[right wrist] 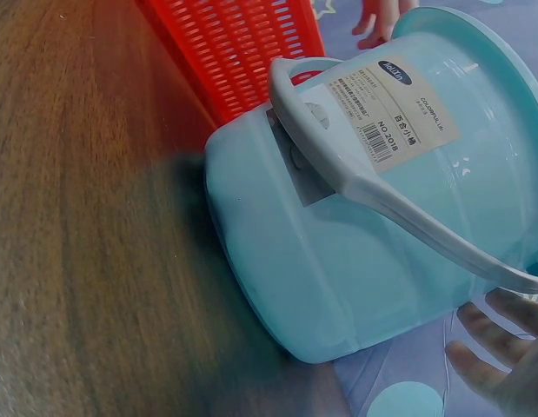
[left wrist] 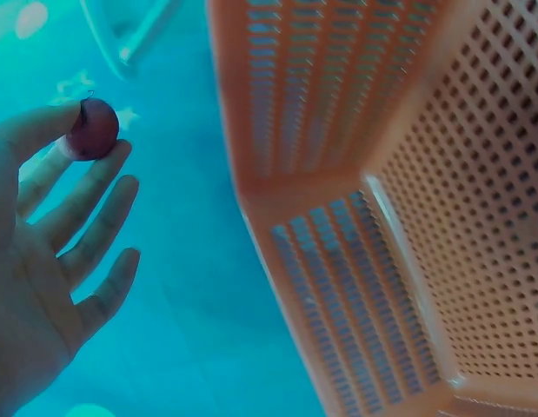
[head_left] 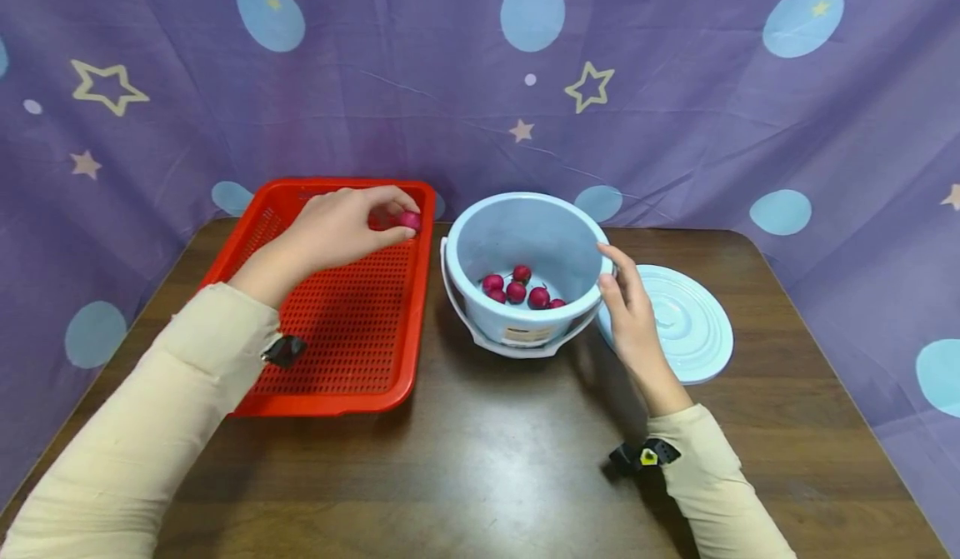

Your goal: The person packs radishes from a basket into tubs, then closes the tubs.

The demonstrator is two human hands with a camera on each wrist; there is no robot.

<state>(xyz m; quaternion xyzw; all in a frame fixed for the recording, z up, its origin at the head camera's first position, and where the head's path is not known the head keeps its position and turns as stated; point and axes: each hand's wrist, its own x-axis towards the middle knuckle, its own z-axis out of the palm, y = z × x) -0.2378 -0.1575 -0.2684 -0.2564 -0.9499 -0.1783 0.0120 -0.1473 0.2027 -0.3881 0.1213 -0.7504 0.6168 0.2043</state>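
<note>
My left hand [head_left: 337, 224] pinches a dark red cherry [left wrist: 95, 129] between thumb and fingertips, over the right part of the red perforated basket [head_left: 411, 351] in the head view. The left wrist view shows the cherry's short stem and the other fingers spread apart. To the right of the basket stands a light blue bucket [head_left: 528, 213] with several cherries [head_left: 516, 291] on its bottom. My right hand [head_left: 633, 313] holds the bucket by the right side of its rim. In the right wrist view, its fingers [right wrist: 490, 339] lie against the outside wall.
A light blue round lid [head_left: 693, 326] lies on the wooden table [head_left: 480, 476], right of the bucket and partly behind the right hand. The white bucket handle [head_left: 480, 336] hangs down at the front. A purple patterned cloth [head_left: 420, 67] rises behind the table.
</note>
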